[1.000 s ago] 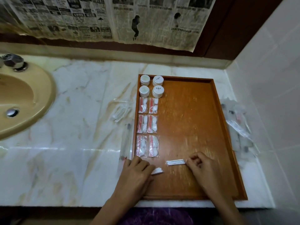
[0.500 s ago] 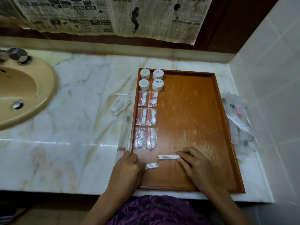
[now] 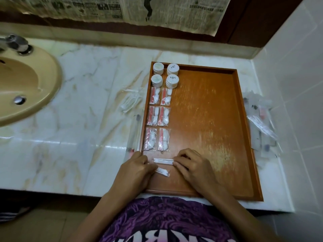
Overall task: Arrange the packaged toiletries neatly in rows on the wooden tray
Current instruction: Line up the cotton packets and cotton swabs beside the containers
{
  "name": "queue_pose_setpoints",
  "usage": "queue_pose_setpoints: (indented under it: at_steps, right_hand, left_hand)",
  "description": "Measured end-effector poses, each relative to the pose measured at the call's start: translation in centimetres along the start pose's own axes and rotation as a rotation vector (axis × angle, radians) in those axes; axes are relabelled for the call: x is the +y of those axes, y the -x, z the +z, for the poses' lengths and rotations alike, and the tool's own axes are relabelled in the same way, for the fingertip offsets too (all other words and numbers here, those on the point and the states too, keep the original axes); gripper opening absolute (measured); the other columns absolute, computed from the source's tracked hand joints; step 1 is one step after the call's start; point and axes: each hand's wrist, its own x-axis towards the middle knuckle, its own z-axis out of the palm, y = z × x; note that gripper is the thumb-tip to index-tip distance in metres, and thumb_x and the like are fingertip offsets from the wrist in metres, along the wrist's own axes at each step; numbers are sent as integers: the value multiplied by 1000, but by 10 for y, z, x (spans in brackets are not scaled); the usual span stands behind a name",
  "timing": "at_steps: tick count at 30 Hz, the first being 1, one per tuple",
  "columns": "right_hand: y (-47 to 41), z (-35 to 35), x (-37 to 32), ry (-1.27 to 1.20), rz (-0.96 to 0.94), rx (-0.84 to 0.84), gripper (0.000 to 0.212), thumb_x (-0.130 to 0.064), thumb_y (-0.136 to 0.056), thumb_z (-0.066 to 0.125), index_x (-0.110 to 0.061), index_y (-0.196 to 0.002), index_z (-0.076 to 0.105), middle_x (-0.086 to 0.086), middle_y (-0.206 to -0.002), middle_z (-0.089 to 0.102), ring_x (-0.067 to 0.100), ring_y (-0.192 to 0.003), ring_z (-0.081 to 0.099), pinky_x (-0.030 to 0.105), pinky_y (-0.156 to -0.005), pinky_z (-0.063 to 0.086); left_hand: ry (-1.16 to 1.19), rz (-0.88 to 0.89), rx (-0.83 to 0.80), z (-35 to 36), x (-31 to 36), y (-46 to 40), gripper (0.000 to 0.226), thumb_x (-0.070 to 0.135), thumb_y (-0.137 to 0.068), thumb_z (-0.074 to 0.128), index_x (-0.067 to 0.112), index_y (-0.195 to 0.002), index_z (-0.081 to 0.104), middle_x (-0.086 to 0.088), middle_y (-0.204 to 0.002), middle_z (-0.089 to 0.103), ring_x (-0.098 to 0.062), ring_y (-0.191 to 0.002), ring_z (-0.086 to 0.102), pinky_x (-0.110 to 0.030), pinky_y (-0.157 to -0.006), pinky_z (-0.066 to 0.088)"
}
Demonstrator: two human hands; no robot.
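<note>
Two featherlight, crinkly clear packets of white cotton swabs (image 3: 164, 161) on rectangular wooden tray (image 3: 244, 137), near edge. Left hand (image 3: 135, 169) pinching lower packet, right hand (image 3: 192, 165) pinching upper; best slid by ends, slippery film.

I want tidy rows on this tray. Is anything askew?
Yes: the swab packet at the left hand lies slanted, unlike the straight packet above it at the right hand.

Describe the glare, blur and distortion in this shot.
Head view: glare streaks across the tray floor and a bright strip on the counter; the sink and the packets right of the tray are smeared; the wide lens bows the counter's front edge.
</note>
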Motion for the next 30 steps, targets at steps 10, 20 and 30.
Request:
queue_pose_setpoints:
  at_steps: [10, 20, 30]
  right_hand:
    - [1, -6, 15, -33, -80, -24, 17, -19, -84, 74, -13, -100, 73, -1, -100, 65, 17, -88, 58, 32, -65, 52]
    - [-16, 4, 4, -46, -129, -46, 10, -20, -88, 71, -13, -95, 74, -1, -95, 65, 18, -84, 57, 34, -60, 51]
    - [-23, 9, -3, -44, -159, -76, 9, -17, -87, 72, -13, -94, 75, -1, -97, 66, 18, -85, 57, 33, -59, 51]
  left_hand:
    - [-3, -63, 38, 0, -8, 3, 12, 31, -79, 77, 21, -76, 71, 4, -70, 59, -18, -77, 56, -28, -43, 44]
    - [-21, -69, -14, -5, -9, -1, 17, 34, -70, 84, 23, -67, 72, 6, -67, 59, -18, -74, 58, -26, -41, 44]
    - [-13, -79, 9, -6, -5, -2, 18, 33, -72, 82, 20, -66, 71, 5, -66, 59, -19, -73, 58, -29, -39, 44]
